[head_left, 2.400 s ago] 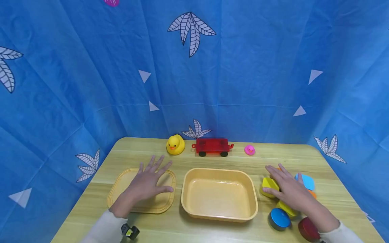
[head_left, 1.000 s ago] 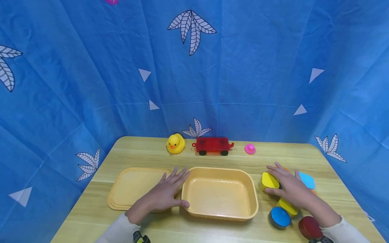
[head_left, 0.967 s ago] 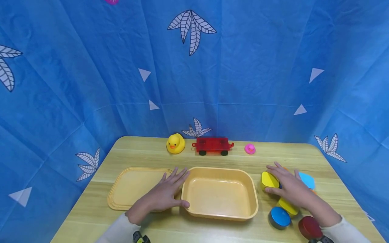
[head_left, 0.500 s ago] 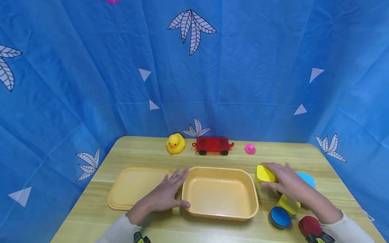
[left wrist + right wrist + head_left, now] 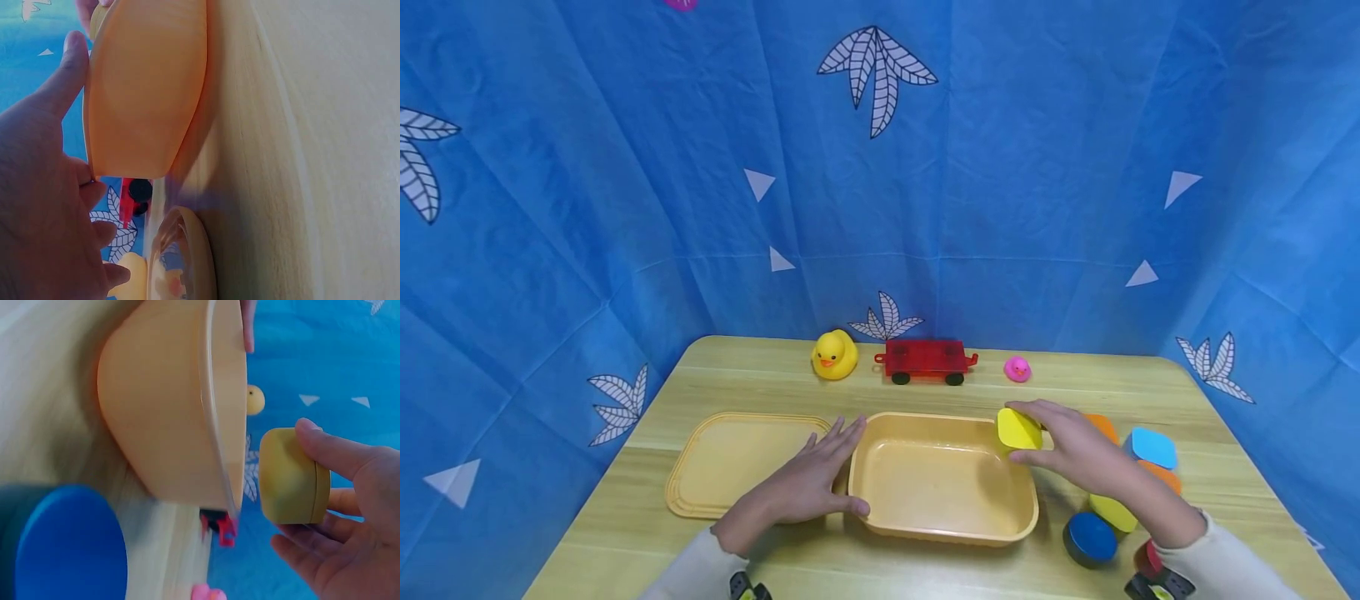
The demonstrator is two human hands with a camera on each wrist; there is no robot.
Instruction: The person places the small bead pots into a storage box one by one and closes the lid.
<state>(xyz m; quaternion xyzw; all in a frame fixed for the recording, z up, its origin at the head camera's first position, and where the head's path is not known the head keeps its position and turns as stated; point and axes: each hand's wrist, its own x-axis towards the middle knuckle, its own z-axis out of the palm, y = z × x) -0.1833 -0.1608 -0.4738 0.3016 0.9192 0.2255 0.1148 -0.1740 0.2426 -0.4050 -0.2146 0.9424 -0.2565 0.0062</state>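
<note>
A deep, pale-orange plastic bin stands mid-table with nothing in it. My left hand rests at its left rim, fingers spread, the thumb touching the front-left corner; the left wrist view shows the bin's outer wall beside that thumb. Over the bin's back-right rim, my right hand pinches a small yellow rounded-square box between thumb and fingers. In the right wrist view this yellow box has a seam near one end and is apart from the bin.
At the right lie orange, light-blue and yellow boxes, a round blue one and a partly hidden red one. A flat lid lies left. Behind are a yellow duck, red wagon and pink duck.
My left hand has moved right from above the lid to the bin's rim. My right hand has taken up the yellow box from the group and carried it left over the bin's edge.
</note>
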